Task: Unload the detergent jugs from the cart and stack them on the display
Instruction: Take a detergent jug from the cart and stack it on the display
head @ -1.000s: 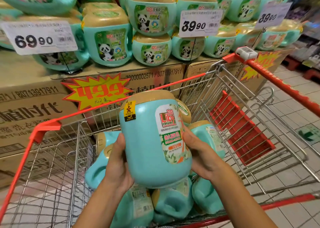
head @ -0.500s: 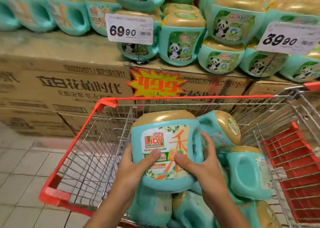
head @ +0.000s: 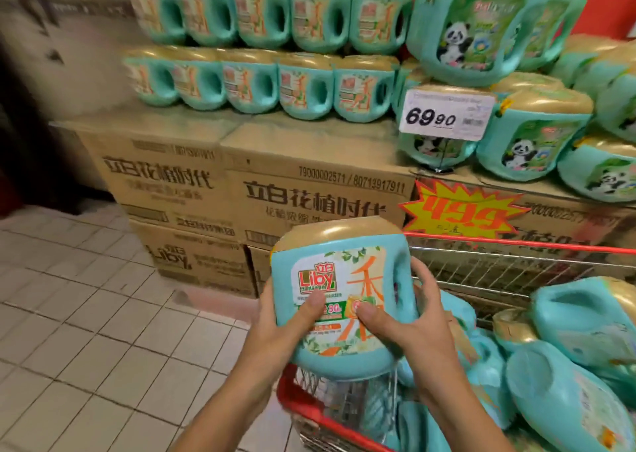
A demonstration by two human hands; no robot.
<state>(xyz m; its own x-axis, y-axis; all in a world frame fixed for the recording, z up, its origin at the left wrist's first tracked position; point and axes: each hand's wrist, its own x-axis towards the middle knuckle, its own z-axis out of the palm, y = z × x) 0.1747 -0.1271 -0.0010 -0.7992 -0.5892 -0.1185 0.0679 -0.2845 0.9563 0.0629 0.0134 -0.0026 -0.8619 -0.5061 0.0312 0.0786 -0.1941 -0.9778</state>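
A teal detergent jug [head: 340, 296] with a gold cap is held upright between both hands, above the near left corner of the red-rimmed wire cart [head: 516, 241]. It is gripped at its left side by the left hand [head: 285, 327], with the thumb laid across the front label. At its handle side it is gripped by the right hand [head: 406, 324], whose fingers [head: 421, 272] are curled round the handle edge while the thumb is pressed on the label; the two thumbs are near each other. Right of the fingers and lower, more jugs [head: 568, 400] are heaped in the cart. Beyond the fingers, cardboard boxes [head: 309, 190] are stacked as the display, and two tiers of matching jugs [head: 251, 83] are lined up on top. Panda-label jugs [head: 471, 28], a 69.90 price tag [head: 447, 114] and a starburst sign [head: 461, 214] are seen up and right of the fingers. Floor tiles [head: 86, 331] are seen to their left.
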